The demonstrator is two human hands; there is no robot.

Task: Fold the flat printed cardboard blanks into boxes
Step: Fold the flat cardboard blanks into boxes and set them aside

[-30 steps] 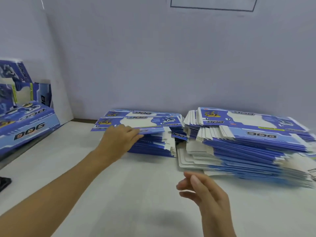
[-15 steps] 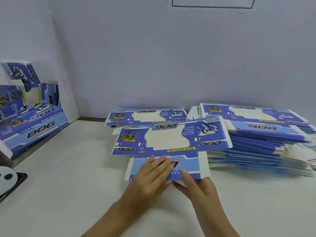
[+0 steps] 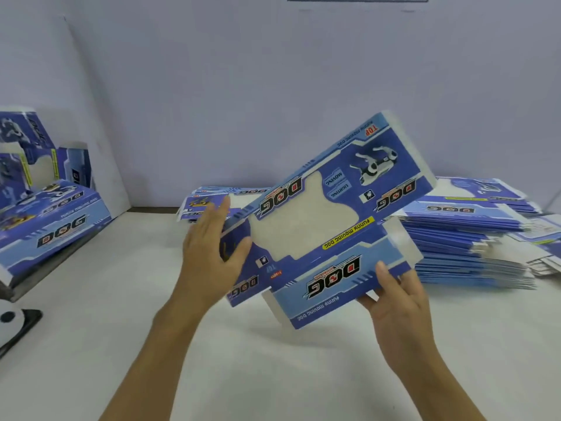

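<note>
Blank [image 3: 328, 226]: one flat printed cardboard sheet, held tilted in the air at centre frame, its right end raised toward the upper right, clear of the bench [image 3: 91, 344].

Hold: right hand [image 3: 397, 302] grips the lower right flap, thumb on the printed face, fingers curled behind. Left hand [image 3: 212, 253] lies against the left end with fingers nearly straight and spread, thumb on the face; it presses more than it clasps.

Risks, as judged:
- Only one hand truly grips, so the sheet could swing or slip at the left end.
- A fold started off the score lines would crease the print or tear around the window.
- The raised right end hangs over the right stack [image 3: 467, 244]; a careless sweep could knock those blanks askew.

Appearance: blue and pale-blue print, "DOG" logos reading upside down, a yellow strip, a robot-dog picture at upper right, a large pale cut-out window in the middle. Not yet folded.

Also present: left stack [image 3: 206, 202] behind the left hand; boxes [image 3: 51, 214] at left edge.
</note>
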